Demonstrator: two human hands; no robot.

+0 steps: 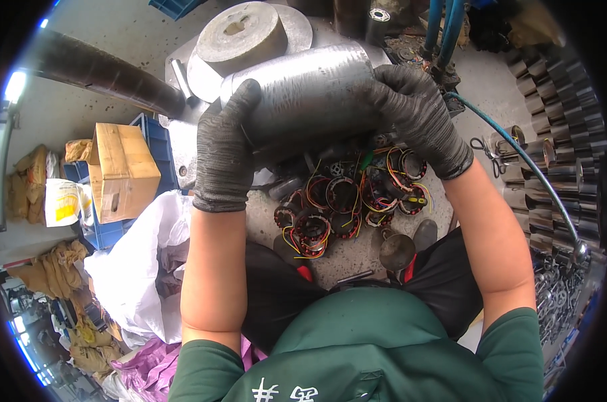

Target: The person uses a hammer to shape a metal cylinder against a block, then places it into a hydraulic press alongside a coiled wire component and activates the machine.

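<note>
Forearms (214, 268) fwd, L hand (224, 151) w/ thumb (247, 95) ext., R hand (420, 110) opp. w/ fingers (405, 76) bent inward.

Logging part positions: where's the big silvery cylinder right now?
In the head view, upper centre: the big silvery cylinder is held between the left hand and right hand, below-right of the thick grey disc in frame.

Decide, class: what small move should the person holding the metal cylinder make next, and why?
Probably ease the metal cylinder forward toward the round metal block. The left hand and right hand grip it near opposite ends, the block stands just beyond it, and wire-wound rings lie lower down, where a drop could damage them.
</note>
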